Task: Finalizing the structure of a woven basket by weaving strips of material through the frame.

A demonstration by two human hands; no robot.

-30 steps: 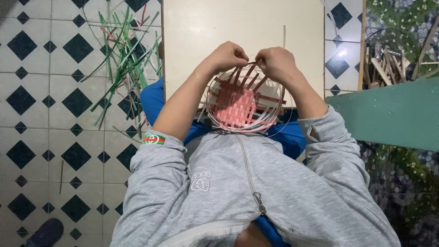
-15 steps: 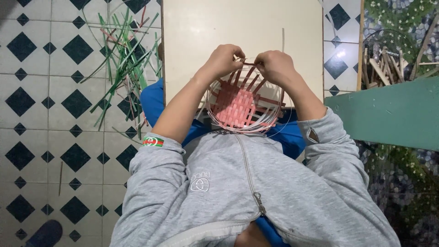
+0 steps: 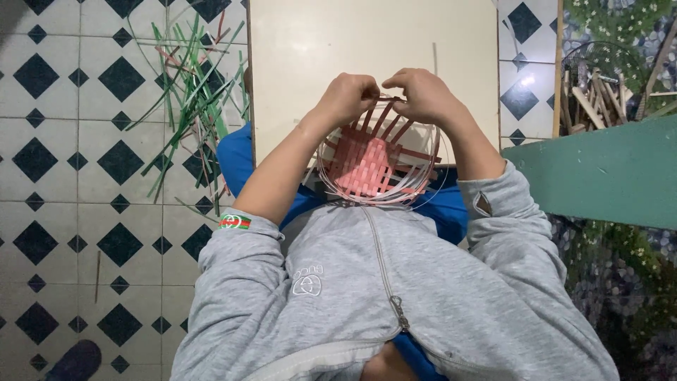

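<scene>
There, the left hand (image 3: 347,97) and right hand (image 3: 422,93) each kept a clenched grip on the far rim of the pink woven basket (image 3: 377,156), which sat below them against the counter (image 3: 374,49) edge.

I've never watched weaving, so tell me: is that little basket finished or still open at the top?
Still open: the basket shows loose red uprights above its white woven wall, with both hands at the far rim.
</scene>
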